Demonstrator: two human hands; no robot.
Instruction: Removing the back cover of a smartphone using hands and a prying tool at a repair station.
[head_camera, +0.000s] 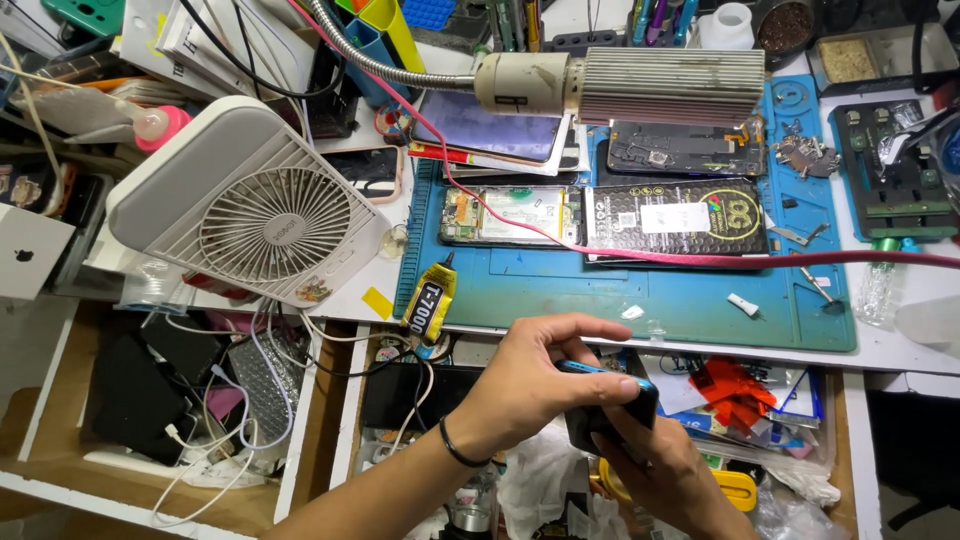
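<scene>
A dark phone with a blue edge (612, 402) is held in both hands over an open drawer, just in front of the desk edge. My left hand (535, 375), with a black band on the wrist, lies over the top of the phone, fingers curled along its blue edge. My right hand (650, 462) grips it from underneath, hiding much of its lower side. On the blue work mat (640, 295) behind the hands lie an opened phone (508, 215) with its insides showing and a black flat package (675, 217).
A white desk fan (250, 205) leans at the left. A lamp head on a flexible neck (620, 85) hangs over the mat, and a red cable (760, 260) crosses it. A glue tube (428, 305) lies at the mat's left edge. The drawers (200, 400) below are full of cables and parts.
</scene>
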